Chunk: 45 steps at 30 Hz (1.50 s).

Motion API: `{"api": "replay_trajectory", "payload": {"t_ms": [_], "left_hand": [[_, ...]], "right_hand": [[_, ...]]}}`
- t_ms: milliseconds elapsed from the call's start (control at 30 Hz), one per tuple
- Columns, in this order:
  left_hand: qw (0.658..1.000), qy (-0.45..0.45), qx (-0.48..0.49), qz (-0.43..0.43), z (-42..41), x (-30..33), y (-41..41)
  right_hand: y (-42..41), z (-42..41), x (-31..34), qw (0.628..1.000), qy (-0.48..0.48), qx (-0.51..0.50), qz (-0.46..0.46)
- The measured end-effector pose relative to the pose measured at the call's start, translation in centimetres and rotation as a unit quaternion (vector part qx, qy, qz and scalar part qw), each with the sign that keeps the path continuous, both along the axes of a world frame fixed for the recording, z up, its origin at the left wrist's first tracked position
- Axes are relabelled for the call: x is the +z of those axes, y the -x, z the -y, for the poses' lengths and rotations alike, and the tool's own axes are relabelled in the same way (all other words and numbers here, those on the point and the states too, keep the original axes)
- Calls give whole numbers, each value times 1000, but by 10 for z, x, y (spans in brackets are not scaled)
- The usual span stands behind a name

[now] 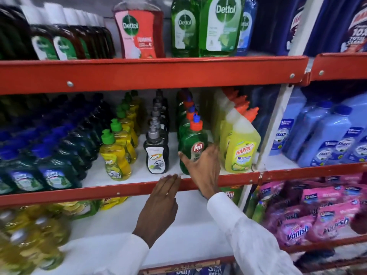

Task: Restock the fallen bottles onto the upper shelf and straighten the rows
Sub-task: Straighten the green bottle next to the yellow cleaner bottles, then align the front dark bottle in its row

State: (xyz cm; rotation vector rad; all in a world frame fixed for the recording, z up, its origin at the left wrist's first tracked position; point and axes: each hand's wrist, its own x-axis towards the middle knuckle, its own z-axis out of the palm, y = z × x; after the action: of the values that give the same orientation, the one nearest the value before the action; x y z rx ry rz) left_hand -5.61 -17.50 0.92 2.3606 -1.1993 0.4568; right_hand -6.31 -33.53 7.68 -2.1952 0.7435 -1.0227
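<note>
On the middle shelf (139, 188), my right hand (202, 167) wraps around the lower part of a green Pril bottle (193, 141) with an orange and blue cap, standing upright at the front of its row. More Pril bottles line up behind it. My left hand (160, 203) is flat, fingers together, with its fingertips on the red front edge of that shelf, holding nothing. Left of the Pril row stand a row of black Super bottles (156, 153) and a row of yellow bottles with green caps (116, 155).
Yellow Harpic bottles (241, 147) stand right beside the Pril row. Dark blue and green bottles (45, 161) fill the shelf's left end. Dettol bottles (216, 26) are on the shelf above. Pink Vanish packs (309, 221) and yellow bottles (29, 235) lie on the shelf below.
</note>
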Motion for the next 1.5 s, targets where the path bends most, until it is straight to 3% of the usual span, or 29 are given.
{"api": "replay_trajectory", "payload": {"t_ms": [167, 333, 467, 600, 1033, 1133, 1233, 1300, 1367, 1500], "left_hand": [[999, 33, 0, -14, 3, 0, -6], [980, 136, 47, -134, 21, 31, -14], [969, 138, 29, -205, 45, 50, -29], [949, 150, 39, -273, 56, 53, -41], [945, 169, 53, -274, 56, 50, -38], [942, 267, 64, -193, 33, 47, -25], [914, 374, 119, -104, 6, 40, -26], [909, 373, 154, -104, -5, 37, -39], [926, 322, 163, -110, -8, 39, -52], [956, 221, 122, -153, -8, 46, -71]], "right_hand": [[-2, 1, -5, 1000, -7, -2, -2], [18, 27, -14, 991, -74, 111, -31], [25, 45, -8, 977, -57, 192, -78], [27, 51, -8, 976, -47, 205, -51], [26, 53, -16, 977, -116, 176, -31], [41, 34, -10, 987, -110, 64, 99], [46, -1, -7, 975, -60, 85, 198], [33, -26, -8, 972, -56, 157, 164], [14, -42, -11, 973, -40, 208, 86], [-19, -51, -15, 974, -20, 223, -29]]}}
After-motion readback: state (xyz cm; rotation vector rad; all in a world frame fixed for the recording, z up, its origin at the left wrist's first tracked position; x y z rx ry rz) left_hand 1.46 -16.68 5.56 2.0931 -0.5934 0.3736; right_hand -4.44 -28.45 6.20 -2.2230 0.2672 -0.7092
